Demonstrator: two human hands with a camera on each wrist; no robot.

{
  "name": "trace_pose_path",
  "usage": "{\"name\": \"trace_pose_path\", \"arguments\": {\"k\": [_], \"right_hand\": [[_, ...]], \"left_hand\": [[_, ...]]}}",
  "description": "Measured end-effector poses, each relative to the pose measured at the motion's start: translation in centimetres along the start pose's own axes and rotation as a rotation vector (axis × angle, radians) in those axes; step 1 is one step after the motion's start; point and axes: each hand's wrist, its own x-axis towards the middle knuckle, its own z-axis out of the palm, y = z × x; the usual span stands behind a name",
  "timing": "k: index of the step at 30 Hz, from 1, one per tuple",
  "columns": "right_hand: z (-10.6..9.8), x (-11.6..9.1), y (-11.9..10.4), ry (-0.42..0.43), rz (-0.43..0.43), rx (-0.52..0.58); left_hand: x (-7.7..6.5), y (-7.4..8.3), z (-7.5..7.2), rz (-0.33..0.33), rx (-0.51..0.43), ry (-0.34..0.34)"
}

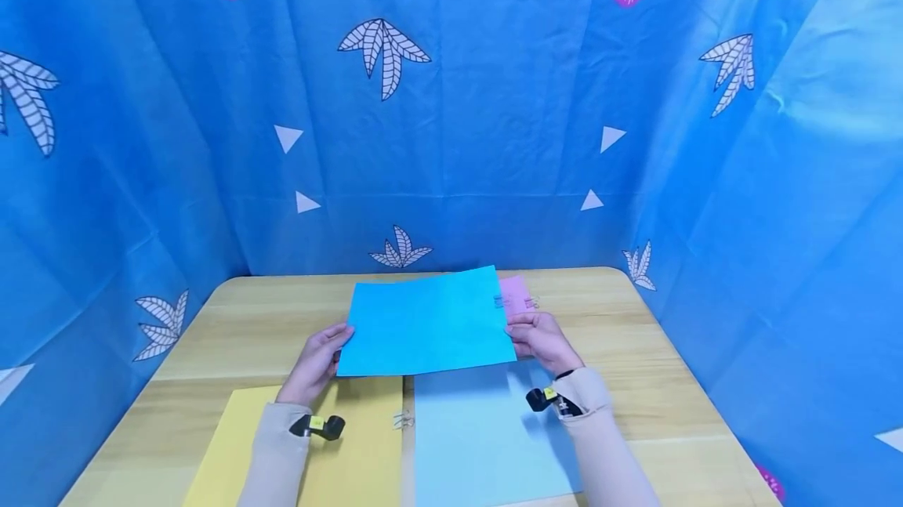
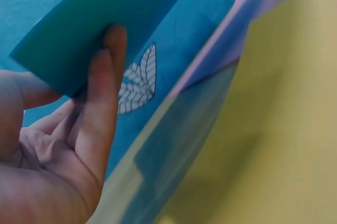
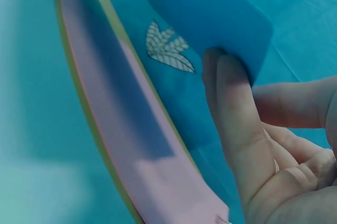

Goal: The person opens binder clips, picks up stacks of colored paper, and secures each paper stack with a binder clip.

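Observation:
A bright blue sheet of paper (image 1: 429,325) is held up above the table, slightly bowed. My left hand (image 1: 316,362) pinches its left edge, and my right hand (image 1: 545,341) pinches the right edge near the lower corner. In the left wrist view, the thumb and fingertips of the left hand (image 2: 68,140) grip the sheet's corner (image 2: 95,29). From the right wrist, the right hand (image 3: 274,145) likewise has the sheet (image 3: 221,19) between thumb and fingers. Below lie a yellow sheet (image 1: 360,444) and a light blue sheet (image 1: 487,436). A pink sheet (image 1: 517,295) is partly hidden behind the held one.
A small metal clip (image 1: 404,419) sits at the yellow sheet's right edge. Another clip (image 1: 531,302) is by the pink sheet. The wooden table (image 1: 663,382) ends at a patterned blue cloth (image 1: 480,139), which also hangs at both sides.

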Motion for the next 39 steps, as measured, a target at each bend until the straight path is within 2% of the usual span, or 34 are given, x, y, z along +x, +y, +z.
{"name": "trace_pose_path", "arguments": {"k": [6,11,18,22,30,35,39], "right_hand": [[2.0,1.7,-0.3,0.023,-0.020,-0.016],[4.2,3.6,-0.5,-0.006,-0.017,-0.042],[8.4,5.9,-1.0,-0.004,-0.034,-0.133],[10.7,7.5,-0.7,-0.026,-0.031,-0.170],[15.0,9.5,0.4,-0.013,0.011,-0.207],[17.4,10.1,0.7,-0.034,0.029,-0.226],[18.8,9.7,0.5,-0.040,0.023,-0.225]], "left_hand": [[-0.6,1.1,-2.7,0.004,0.102,-0.065],[-1.1,2.0,-5.5,-0.012,0.229,-0.052],[-1.0,2.8,-8.7,-0.016,0.359,0.070],[-1.1,2.6,-10.3,-0.027,0.446,0.122],[-1.9,2.1,-12.9,-0.090,0.524,0.229],[-2.5,1.9,-14.4,-0.091,0.559,0.278],[-2.8,1.9,-15.4,-0.097,0.593,0.300]]}}
